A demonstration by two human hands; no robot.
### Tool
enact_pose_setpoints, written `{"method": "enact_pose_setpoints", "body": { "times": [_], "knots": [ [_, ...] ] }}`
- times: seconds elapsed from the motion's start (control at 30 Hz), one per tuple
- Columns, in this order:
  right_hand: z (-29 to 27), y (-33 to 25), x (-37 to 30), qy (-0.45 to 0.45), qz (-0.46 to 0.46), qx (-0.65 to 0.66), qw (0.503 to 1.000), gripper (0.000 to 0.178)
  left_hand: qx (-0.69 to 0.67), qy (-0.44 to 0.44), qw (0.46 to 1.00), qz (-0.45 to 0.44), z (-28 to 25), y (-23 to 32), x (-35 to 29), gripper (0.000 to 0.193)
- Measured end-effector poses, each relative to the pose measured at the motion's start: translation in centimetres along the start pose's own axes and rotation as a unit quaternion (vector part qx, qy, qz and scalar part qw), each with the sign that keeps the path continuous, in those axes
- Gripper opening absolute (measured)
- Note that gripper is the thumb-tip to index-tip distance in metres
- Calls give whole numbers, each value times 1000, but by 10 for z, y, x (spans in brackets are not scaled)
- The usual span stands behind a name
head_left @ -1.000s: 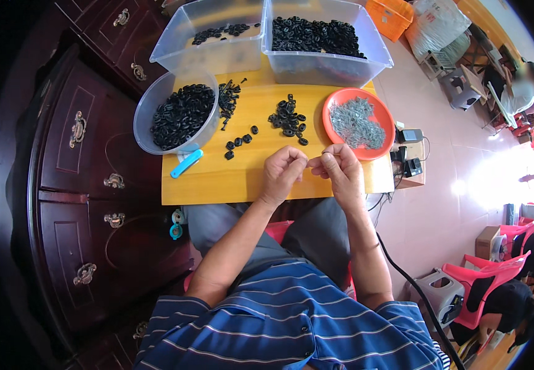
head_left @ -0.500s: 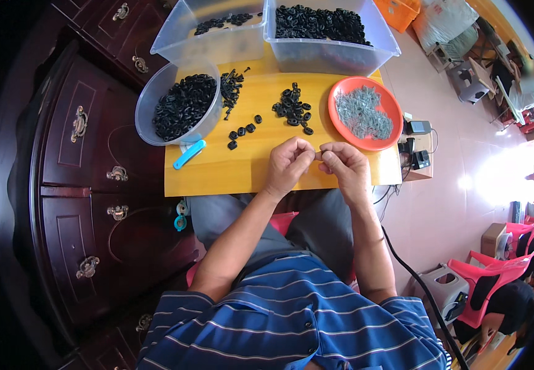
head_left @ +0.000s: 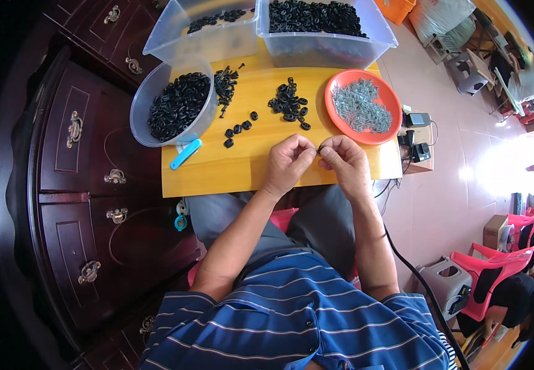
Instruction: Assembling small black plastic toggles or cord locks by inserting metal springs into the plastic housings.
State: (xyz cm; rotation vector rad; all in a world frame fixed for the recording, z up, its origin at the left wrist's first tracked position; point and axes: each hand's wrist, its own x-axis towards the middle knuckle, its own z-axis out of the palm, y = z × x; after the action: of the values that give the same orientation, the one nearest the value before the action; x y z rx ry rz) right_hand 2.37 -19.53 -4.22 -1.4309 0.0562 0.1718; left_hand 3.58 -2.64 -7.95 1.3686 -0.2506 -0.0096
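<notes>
We fit one small black part together at the front edge of the yellow desk point(head_left: 242, 166).

Our left hand point(head_left: 288, 160) and right hand point(head_left: 345, 161) meet, each grip pinching the small black piece point(head_left: 320, 148) between fingertips, just above the desk. Judging by this, we are mid-assembly; next calls for a steady press, then likely another loose black ring point(head_left: 288, 103) or a metal bit from the orange plate point(head_left: 385, 132).

Bare tabletop point(head_left: 230, 169) left of hands; orange dish point(head_left: 341, 126) crowds right.
</notes>
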Motion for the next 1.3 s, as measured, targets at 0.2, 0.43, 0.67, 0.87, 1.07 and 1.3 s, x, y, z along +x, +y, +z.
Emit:
{"method": "enact_pose_setpoints", "body": {
  "times": [0.2,0.43,0.67,0.87,1.07,1.3],
  "knots": [
    [0,-3,0,11,2,-5,1000,8,14,-3,1000,-5,-1,-3,0,4],
    [-1,1,0,15,-6,-12,1000,14,15,4,1000,-8,1,-1,1,7],
    [-2,-1,-1,26,-10,-34,999,13,20,1,1000,0,0,-2,1,5],
    [-2,3,1,36,-25,-48,998,13,30,3,1000,3,1,-3,2,5],
    [-2,3,1,40,-19,-95,994,11,34,6,999,-1,3,0,2,6],
    [-1,4,-1,54,-35,-129,990,11,43,2,999,-5,3,-3,1,6]
  ]
}}
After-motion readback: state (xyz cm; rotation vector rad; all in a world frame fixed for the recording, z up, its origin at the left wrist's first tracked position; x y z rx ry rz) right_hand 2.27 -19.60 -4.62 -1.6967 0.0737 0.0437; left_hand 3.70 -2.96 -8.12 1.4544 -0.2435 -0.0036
